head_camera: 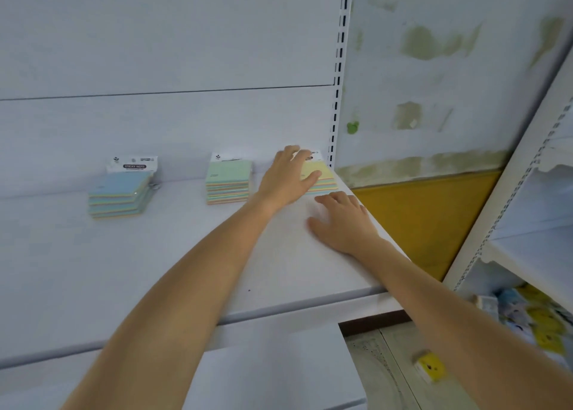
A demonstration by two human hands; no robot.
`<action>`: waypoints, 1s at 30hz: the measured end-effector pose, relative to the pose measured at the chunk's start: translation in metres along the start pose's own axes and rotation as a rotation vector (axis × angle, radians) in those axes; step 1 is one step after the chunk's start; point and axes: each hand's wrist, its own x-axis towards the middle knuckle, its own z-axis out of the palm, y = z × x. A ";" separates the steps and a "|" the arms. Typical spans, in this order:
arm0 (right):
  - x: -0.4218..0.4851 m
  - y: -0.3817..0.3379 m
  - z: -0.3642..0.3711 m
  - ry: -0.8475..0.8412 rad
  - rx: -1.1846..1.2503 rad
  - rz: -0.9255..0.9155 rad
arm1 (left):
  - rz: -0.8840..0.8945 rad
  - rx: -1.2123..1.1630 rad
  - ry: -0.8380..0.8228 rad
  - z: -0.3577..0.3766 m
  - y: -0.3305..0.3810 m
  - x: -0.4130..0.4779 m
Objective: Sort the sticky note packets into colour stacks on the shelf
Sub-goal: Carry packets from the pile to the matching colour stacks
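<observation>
Roughly mid-frame on the shelf [155, 254]: blue-topped stack [119, 192] left, green-topped stack [228, 178] centre, yellow-topped stack [324, 178] centre-right under the left hand [286, 177], fingers flat; right hand [341, 220] spread beside it, holding nothing; packets likely light, stiff, slick-wrapped, best pinched by side edges

Seemingly three stacks [228, 178] line the shelf [155, 254], rearward.

The flat white shelf [155, 254] before me carries three piles of sticky note packets, set apart: a blue-topped stack [122, 192] at left, a green-topped stack [228, 180] midway, a yellow-topped stack [326, 175] at its right edge.
</observation>
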 end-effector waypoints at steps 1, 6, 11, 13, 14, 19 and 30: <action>-0.001 -0.004 -0.001 0.015 -0.005 -0.014 | 0.045 0.038 0.021 -0.014 0.000 -0.002; 0.001 -0.066 0.004 0.077 0.059 -0.173 | 0.081 0.184 0.141 -0.089 -0.036 -0.038; -0.015 -0.178 0.041 0.000 0.094 -0.384 | -0.071 0.297 0.128 -0.163 -0.117 -0.107; -0.025 -0.226 0.057 -0.048 0.102 -0.443 | -0.143 0.322 0.113 -0.197 -0.151 -0.140; -0.030 -0.250 0.064 -0.068 0.108 -0.464 | -0.177 0.338 0.108 -0.215 -0.167 -0.157; -0.047 -0.366 0.096 -0.133 0.104 -0.585 | -0.306 0.407 0.140 -0.295 -0.238 -0.238; -0.032 -0.552 0.165 -0.287 0.109 -0.676 | -0.650 0.392 0.200 -0.414 -0.388 -0.365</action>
